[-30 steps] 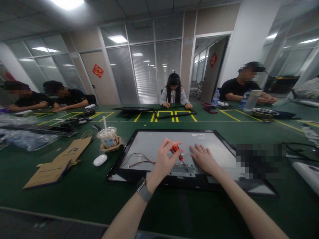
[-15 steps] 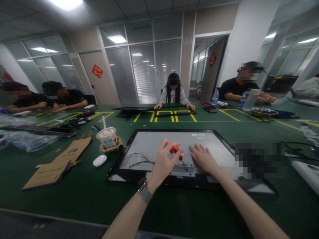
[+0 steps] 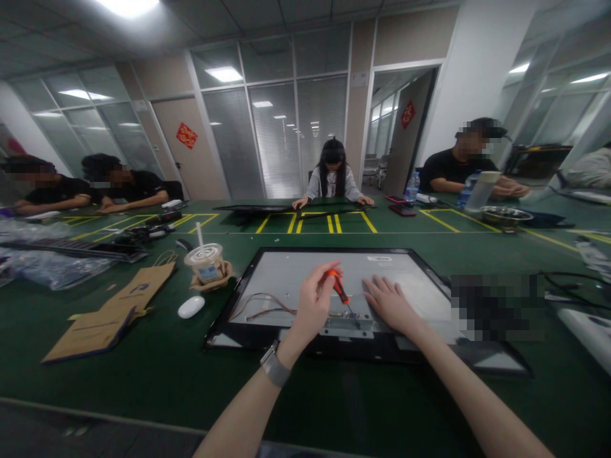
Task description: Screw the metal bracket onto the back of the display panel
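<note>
My left hand (image 3: 316,299), with a watch (image 3: 274,364) on its wrist, is closed on the orange and black handle of a screwdriver (image 3: 340,287). The tool leans, its thin shaft running down to a metal bracket (image 3: 347,326) near the front edge of a flat display panel (image 3: 267,270). Whether the tip sits in a screw is too small to tell. Flat on the panel's grey back, right of the screwdriver, lies my right hand (image 3: 394,304) with fingers spread, holding nothing. Thin cables (image 3: 267,313) run across the panel to the left of the bracket.
Left of the panel are a white mouse (image 3: 191,308), a lidded drink cup (image 3: 206,264) in a cardboard holder and a paper bag (image 3: 112,315). A blurred-out dark object (image 3: 496,306) is at right. Across the green table (image 3: 157,388), a person (image 3: 333,172) handles a dark frame.
My left hand's fingers have shifted on the screwdriver handle, which now shows more and leans differently. My right hand stays put. The person opposite has lowered the dark frame.
</note>
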